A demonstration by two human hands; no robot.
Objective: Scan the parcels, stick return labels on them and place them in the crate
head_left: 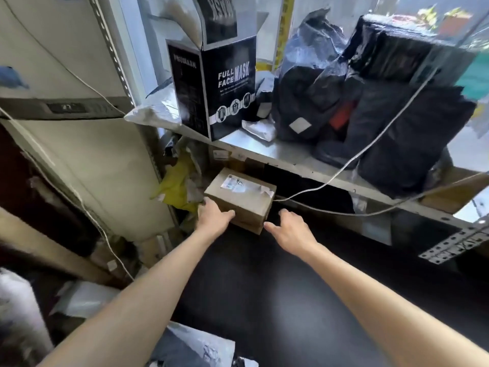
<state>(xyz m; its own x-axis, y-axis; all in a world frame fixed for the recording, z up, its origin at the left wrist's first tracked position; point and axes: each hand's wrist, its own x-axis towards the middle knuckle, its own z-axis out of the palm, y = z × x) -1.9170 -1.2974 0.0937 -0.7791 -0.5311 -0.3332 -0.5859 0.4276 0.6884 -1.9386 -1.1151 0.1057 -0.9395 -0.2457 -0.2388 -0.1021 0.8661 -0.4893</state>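
While my left hand [213,218] grips the box [239,198] at its left end, under the edge of the shelf [277,152], right hand [289,229] open, fingers straight, just beside its right corner.

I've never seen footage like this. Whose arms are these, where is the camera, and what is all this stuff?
No machine here: a person wears a wide-angle camera on the head, so you look down along their own bare arms. The left hand grips the near corner of a brown cardboard parcel lying under a metal shelf. The right hand is open beside it, holding nothing. On the shelf stand a black box marked Full Face Mask, black bags and a white pouch.
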